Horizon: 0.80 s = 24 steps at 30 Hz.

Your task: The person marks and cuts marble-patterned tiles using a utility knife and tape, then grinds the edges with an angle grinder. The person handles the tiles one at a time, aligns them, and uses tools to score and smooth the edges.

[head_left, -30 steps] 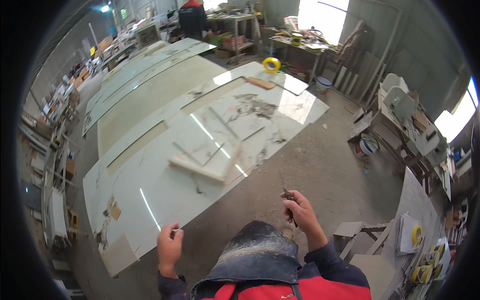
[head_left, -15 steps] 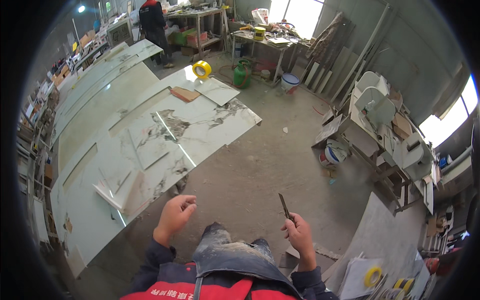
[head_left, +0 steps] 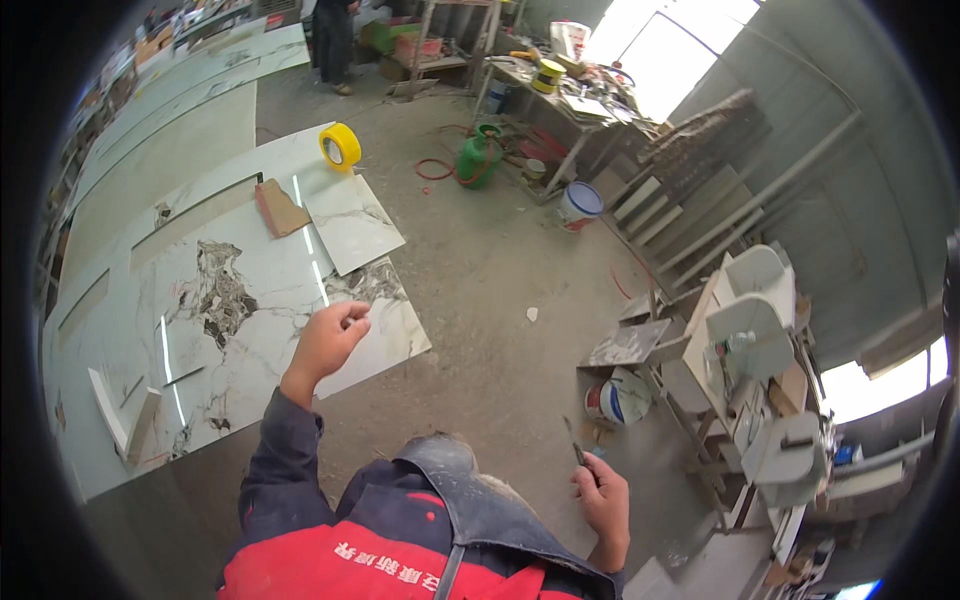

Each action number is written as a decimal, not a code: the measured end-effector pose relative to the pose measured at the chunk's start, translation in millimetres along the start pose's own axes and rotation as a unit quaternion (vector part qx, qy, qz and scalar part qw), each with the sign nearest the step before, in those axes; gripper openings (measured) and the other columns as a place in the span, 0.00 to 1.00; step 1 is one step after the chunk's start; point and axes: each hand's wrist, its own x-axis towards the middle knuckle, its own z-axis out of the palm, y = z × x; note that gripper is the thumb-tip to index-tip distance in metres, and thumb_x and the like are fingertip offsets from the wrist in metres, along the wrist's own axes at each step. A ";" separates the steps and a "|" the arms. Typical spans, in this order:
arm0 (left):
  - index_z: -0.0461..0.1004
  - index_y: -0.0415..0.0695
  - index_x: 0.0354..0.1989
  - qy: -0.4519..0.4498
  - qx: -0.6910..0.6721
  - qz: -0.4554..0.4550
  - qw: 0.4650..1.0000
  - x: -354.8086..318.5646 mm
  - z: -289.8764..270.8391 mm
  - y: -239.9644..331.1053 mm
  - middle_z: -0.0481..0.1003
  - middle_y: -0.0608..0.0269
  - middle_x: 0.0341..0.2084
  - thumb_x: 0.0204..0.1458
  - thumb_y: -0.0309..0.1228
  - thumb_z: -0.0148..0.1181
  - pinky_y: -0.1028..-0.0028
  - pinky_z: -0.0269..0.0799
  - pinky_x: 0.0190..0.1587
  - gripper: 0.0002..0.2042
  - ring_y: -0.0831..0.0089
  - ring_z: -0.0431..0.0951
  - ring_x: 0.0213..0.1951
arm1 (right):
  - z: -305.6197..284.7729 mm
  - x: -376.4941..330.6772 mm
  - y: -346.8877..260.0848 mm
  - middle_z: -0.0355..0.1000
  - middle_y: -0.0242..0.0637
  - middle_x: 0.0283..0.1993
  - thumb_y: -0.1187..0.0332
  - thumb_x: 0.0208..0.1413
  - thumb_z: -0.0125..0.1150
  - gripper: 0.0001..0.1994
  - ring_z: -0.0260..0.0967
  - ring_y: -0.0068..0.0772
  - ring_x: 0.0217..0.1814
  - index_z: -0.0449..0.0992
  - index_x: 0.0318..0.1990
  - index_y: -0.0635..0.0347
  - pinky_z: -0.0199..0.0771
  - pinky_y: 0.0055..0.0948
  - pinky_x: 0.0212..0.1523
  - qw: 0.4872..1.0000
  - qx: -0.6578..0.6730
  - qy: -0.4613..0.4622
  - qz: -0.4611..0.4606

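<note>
My right hand (head_left: 603,492) is closed around a slim utility knife (head_left: 578,453), its narrow dark blade pointing up and away from me. Below it lies the floor. My left hand (head_left: 328,345) is raised before the near edge of a marble-patterned slab (head_left: 270,345), fingers curled in toward the thumb. Whatever may be between those fingers is hidden. On the slab, beyond the left hand, rest a smaller marbled tile (head_left: 352,225), a brown-and-red offcut (head_left: 280,208) and a big roll of yellow tape (head_left: 340,147) standing on its rim.
At right stands a bench (head_left: 690,385) with curved pale pieces; a white bucket (head_left: 605,400) is beside it. Farther off are a green gas cylinder (head_left: 478,158) with red hose, another bucket (head_left: 580,205) and a cluttered table (head_left: 560,100). Another person (head_left: 333,45) stands at the back.
My view has turned to the right. My left hand has gone up and forward, now overlapping the slab's edge. The knife stays in my right hand, which sits slightly lower in view.
</note>
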 end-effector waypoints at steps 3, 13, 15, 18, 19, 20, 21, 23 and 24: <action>0.80 0.35 0.54 0.011 -0.006 -0.019 1.000 55.2 8.5 25.7 0.85 0.55 0.40 0.60 0.31 0.63 0.71 0.78 0.44 0.16 0.71 0.83 0.38 | -32.2 83.4 -17.5 0.79 0.33 0.30 0.70 0.64 0.61 0.17 0.74 0.20 0.27 0.80 0.57 0.66 0.75 0.24 0.32 1.000 -0.006 -0.018 -0.008; 0.79 0.34 0.55 0.170 0.061 -0.106 0.978 159.7 -3.6 18.3 0.83 0.60 0.40 0.61 0.31 0.65 0.72 0.76 0.46 0.17 0.75 0.79 0.39 | -7.9 396.9 -45.9 0.81 0.46 0.34 0.69 0.59 0.64 0.20 0.78 0.39 0.32 0.78 0.58 0.64 0.77 0.33 0.39 0.946 -0.119 -0.238 -0.184; 0.78 0.34 0.57 0.203 0.021 -0.130 0.970 162.4 0.3 11.1 0.82 0.59 0.44 0.61 0.31 0.65 0.73 0.75 0.50 0.19 0.76 0.79 0.43 | 6.5 450.6 -70.2 0.80 0.51 0.37 0.68 0.55 0.65 0.21 0.79 0.49 0.38 0.79 0.58 0.62 0.77 0.37 0.43 0.933 -0.118 -0.297 -0.168; 0.76 0.32 0.60 0.255 -0.031 -0.191 0.947 160.2 10.4 32.4 0.82 0.57 0.48 0.61 0.32 0.65 0.72 0.75 0.53 0.22 0.74 0.79 0.46 | 30.5 522.9 -99.7 0.80 0.52 0.38 0.67 0.56 0.65 0.20 0.80 0.52 0.41 0.79 0.56 0.62 0.78 0.41 0.45 0.897 -0.129 -0.375 -0.197; 0.76 0.32 0.60 0.266 -0.030 -0.199 0.943 164.1 12.2 43.0 0.82 0.57 0.48 0.61 0.32 0.65 0.71 0.75 0.53 0.22 0.74 0.79 0.46 | 38.5 546.1 -114.9 0.80 0.48 0.36 0.69 0.57 0.65 0.20 0.80 0.44 0.37 0.79 0.56 0.63 0.77 0.38 0.42 0.872 -0.151 -0.391 -0.253; 0.76 0.32 0.60 0.273 -0.024 -0.221 0.936 163.5 13.2 55.4 0.82 0.57 0.48 0.61 0.32 0.65 0.71 0.75 0.53 0.22 0.74 0.79 0.46 | 50.1 561.5 -132.8 0.80 0.45 0.34 0.70 0.57 0.64 0.19 0.79 0.36 0.33 0.78 0.57 0.64 0.77 0.34 0.38 0.844 -0.167 -0.414 -0.297; 0.76 0.32 0.61 0.280 -0.024 -0.235 0.931 166.9 14.3 62.4 0.82 0.56 0.48 0.61 0.32 0.65 0.71 0.75 0.53 0.22 0.73 0.79 0.46 | 62.3 576.8 -153.5 0.79 0.41 0.31 0.71 0.58 0.64 0.19 0.78 0.29 0.29 0.78 0.57 0.65 0.77 0.31 0.35 0.813 -0.184 -0.430 -0.346; 0.75 0.33 0.61 0.282 -0.023 -0.255 0.925 175.8 8.5 70.1 0.82 0.55 0.50 0.61 0.33 0.65 0.70 0.75 0.53 0.23 0.72 0.80 0.47 | 86.3 592.7 -195.3 0.78 0.44 0.30 0.70 0.58 0.65 0.19 0.79 0.34 0.29 0.78 0.57 0.64 0.77 0.33 0.35 0.775 -0.191 -0.464 -0.384; 0.75 0.33 0.62 0.284 -0.031 -0.264 0.921 183.1 3.3 70.8 0.81 0.55 0.51 0.61 0.33 0.65 0.70 0.75 0.54 0.23 0.71 0.80 0.48 | 101.1 600.1 -213.1 0.78 0.45 0.30 0.69 0.58 0.65 0.19 0.79 0.37 0.30 0.78 0.57 0.63 0.77 0.35 0.36 0.760 -0.193 -0.477 -0.396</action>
